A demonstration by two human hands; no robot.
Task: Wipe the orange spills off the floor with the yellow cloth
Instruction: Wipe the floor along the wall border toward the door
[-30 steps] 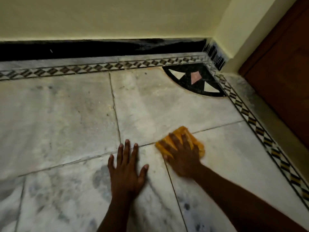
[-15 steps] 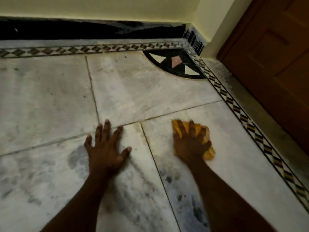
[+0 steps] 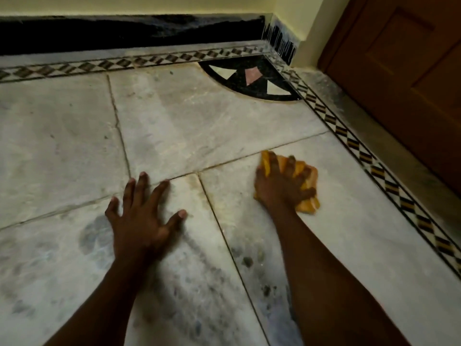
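Note:
My right hand [image 3: 280,184] presses a crumpled yellow cloth [image 3: 309,204] flat onto the pale marble floor [image 3: 199,126], fingers spread over it. The cloth sits on the right tile, just past a grout line. My left hand [image 3: 142,216] rests flat on the floor to the left, fingers apart, holding nothing. Faint orange-brown staining [image 3: 197,183] runs along the grout joints between the two hands. I see no bright orange puddle.
A black skirting [image 3: 124,31] and a diamond-pattern border strip [image 3: 354,146] edge the floor at the back and right. A black quarter-circle inlay [image 3: 249,81] fills the corner. A brown wooden door [image 3: 404,71] stands at the right. Dark grey blotches [image 3: 249,260] mark the near tiles.
My right hand has slid the cloth to the right, away from the tile joint beside my left hand. The left hand stays planted with fingers spread wider.

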